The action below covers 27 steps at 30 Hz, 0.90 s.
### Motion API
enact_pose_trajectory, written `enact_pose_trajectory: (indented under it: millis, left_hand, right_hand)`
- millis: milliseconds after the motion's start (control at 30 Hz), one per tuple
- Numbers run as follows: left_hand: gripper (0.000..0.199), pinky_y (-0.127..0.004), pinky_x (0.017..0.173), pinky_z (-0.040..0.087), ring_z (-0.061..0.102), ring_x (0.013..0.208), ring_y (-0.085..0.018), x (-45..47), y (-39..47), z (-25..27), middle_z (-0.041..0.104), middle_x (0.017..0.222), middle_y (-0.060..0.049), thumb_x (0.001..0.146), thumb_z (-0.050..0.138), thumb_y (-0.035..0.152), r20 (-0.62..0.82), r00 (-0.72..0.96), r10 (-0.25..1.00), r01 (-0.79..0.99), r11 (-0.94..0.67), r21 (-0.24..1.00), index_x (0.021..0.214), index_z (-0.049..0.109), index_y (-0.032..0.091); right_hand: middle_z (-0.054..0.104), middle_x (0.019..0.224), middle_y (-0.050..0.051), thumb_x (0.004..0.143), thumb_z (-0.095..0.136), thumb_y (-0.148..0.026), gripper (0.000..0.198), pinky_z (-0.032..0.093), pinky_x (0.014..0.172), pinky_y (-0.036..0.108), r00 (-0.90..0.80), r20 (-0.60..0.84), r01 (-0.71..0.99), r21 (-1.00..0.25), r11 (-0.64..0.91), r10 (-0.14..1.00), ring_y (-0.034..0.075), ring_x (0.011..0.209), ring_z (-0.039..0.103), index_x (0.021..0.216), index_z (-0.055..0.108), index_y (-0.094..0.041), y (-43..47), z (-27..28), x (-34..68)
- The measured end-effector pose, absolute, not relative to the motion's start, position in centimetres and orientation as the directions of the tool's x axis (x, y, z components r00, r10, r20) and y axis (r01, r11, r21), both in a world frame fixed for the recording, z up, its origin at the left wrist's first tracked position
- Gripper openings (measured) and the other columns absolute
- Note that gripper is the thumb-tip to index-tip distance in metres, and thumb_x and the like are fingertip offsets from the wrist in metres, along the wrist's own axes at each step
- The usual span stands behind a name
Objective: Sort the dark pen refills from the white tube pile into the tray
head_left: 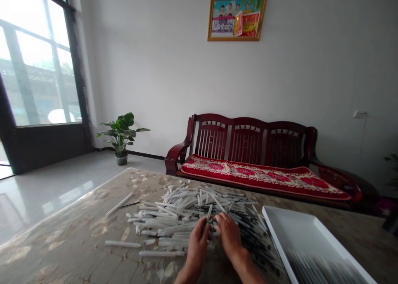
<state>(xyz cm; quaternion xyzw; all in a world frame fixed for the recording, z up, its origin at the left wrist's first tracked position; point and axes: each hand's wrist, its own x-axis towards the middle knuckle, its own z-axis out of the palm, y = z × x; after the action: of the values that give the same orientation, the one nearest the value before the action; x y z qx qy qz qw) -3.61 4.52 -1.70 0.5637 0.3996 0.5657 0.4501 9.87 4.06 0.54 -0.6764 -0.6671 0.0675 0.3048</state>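
Observation:
A large heap of white pens (pixel 174 213) lies on the patterned tablecloth, with darker slim pieces (pixel 248 222) along its right side. My left hand (pixel 198 238) is closed around a white pen (pixel 209 211), which points up and away from me at the heap's near middle. Close beside it, the fingers of my right hand (pixel 228 236) are bent together at the lower part of that pen. What lies between the right fingertips is too small and hidden to make out.
On the right stands a shallow white box (pixel 295 217) with many slim pens in its near end. A few loose pens (pixel 122 244) lie left of the heap on the tablecloth (pixel 77 251). Behind the table are a red wooden bench (pixel 245 141) and a potted plant (pixel 121 139).

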Motion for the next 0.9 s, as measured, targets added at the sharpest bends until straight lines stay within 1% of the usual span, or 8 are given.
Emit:
enact_pose_trajectory:
  millis: [67, 100, 133, 200, 300, 433, 667, 900]
  left_hand:
    - [0.035, -0.032, 0.074, 0.056, 0.07, 0.083, -0.023, -4.1, 4.5, -2.2, 0.076, 0.098, -0.01, 0.083, 0.058, 0.043, 0.383, 0.038, 0.923, 0.089, -0.385, 0.919, 0.104, 0.074, 0.02]
    - [0.032, -0.033, 0.083, 0.055, 0.07, 0.094, -0.023, -4.4, 4.5, -2.3, 0.076, 0.103, -0.009, 0.085, 0.055, 0.038, 0.413, 0.059, 0.909, 0.158, -0.417, 0.895, 0.107, 0.074, 0.022]
    - [0.032, -0.033, 0.086, 0.054, 0.07, 0.098, -0.023, -4.7, 4.5, -2.3, 0.076, 0.105, -0.007, 0.087, 0.053, 0.034, 0.423, 0.079, 0.903, 0.226, -0.43, 0.874, 0.11, 0.074, 0.025]
    - [0.036, -0.03, 0.082, 0.055, 0.071, 0.092, -0.02, -5.0, 4.5, -2.2, 0.075, 0.103, -0.005, 0.089, 0.049, 0.029, 0.415, 0.108, 0.903, 0.359, -0.425, 0.831, 0.116, 0.072, 0.029]
    - [0.036, -0.026, 0.072, 0.054, 0.072, 0.083, -0.018, -5.1, 4.4, -1.7, 0.074, 0.095, -0.002, 0.091, 0.048, 0.026, 0.401, 0.148, 0.904, 0.516, -0.417, 0.748, 0.118, 0.071, 0.032]
    - [0.034, -0.024, 0.07, 0.053, 0.071, 0.082, -0.016, -5.0, 4.1, -1.3, 0.073, 0.089, 0.0, 0.091, 0.052, 0.024, 0.434, 0.201, 0.878, 0.601, -0.46, 0.653, 0.117, 0.071, 0.035]
    - [0.028, -0.021, 0.067, 0.053, 0.072, 0.081, -0.015, -5.3, 3.8, -1.2, 0.074, 0.087, 0.002, 0.09, 0.057, 0.023, 0.518, 0.221, 0.826, 0.629, -0.527, 0.572, 0.111, 0.073, 0.034]
    - [0.025, -0.019, 0.062, 0.051, 0.071, 0.075, -0.014, -5.6, 3.6, -1.1, 0.073, 0.082, 0.001, 0.092, 0.055, 0.024, 0.658, 0.24, 0.713, 0.625, -0.633, 0.457, 0.105, 0.074, 0.032]
  right_hand:
    - [0.072, 0.092, 0.004, 0.076, 0.061, -0.02, 0.014, 0.049, 0.082, 0.031, 0.26, 0.342, 0.659, -0.747, 0.093, 0.903, 0.023, 0.093, 0.067, 0.088, 0.068, -0.023, 4.2, -0.1, 10.9]
    - [0.072, 0.089, 0.004, 0.077, 0.062, -0.026, 0.014, 0.051, 0.077, 0.031, 0.337, 0.31, 0.505, -0.856, 0.108, 0.889, 0.023, 0.087, 0.068, 0.089, 0.066, -0.022, 4.2, -0.3, 11.3]
    - [0.071, 0.087, 0.004, 0.077, 0.064, -0.034, 0.019, 0.053, 0.071, 0.031, 0.392, 0.256, 0.334, -0.934, 0.123, 0.883, 0.023, 0.081, 0.068, 0.092, 0.065, -0.022, 4.2, -0.4, 11.7]
    - [0.071, 0.085, 0.004, 0.073, 0.069, -0.048, 0.036, 0.054, 0.061, 0.03, 0.448, 0.145, 0.029, -0.989, 0.148, 0.882, 0.023, 0.076, 0.069, 0.095, 0.064, -0.02, 3.8, -0.3, 12.2]
    - [0.071, 0.083, 0.003, 0.063, 0.079, -0.057, 0.051, 0.054, 0.06, 0.028, 0.473, 0.067, -0.2, -0.963, 0.181, 0.878, 0.021, 0.075, 0.069, 0.095, 0.064, -0.019, 2.9, 0.6, 11.9]
    - [0.071, 0.081, 0.002, 0.06, 0.083, -0.057, 0.052, 0.055, 0.064, 0.027, 0.438, 0.06, -0.247, -0.951, 0.184, 0.897, 0.018, 0.074, 0.068, 0.092, 0.066, -0.019, 2.2, 1.5, 11.2]
    - [0.073, 0.081, 0.004, 0.061, 0.082, -0.056, 0.049, 0.054, 0.063, 0.029, 0.333, 0.094, -0.129, -0.981, 0.144, 0.938, 0.021, 0.072, 0.068, 0.089, 0.067, -0.018, 2.1, 1.5, 11.4]
    - [0.07, 0.068, 0.003, 0.054, 0.084, -0.057, 0.05, 0.053, 0.056, 0.029, 0.371, 0.062, -0.106, -0.988, 0.109, 0.926, 0.019, 0.062, 0.065, 0.078, 0.066, -0.018, 1.8, 1.8, 10.8]
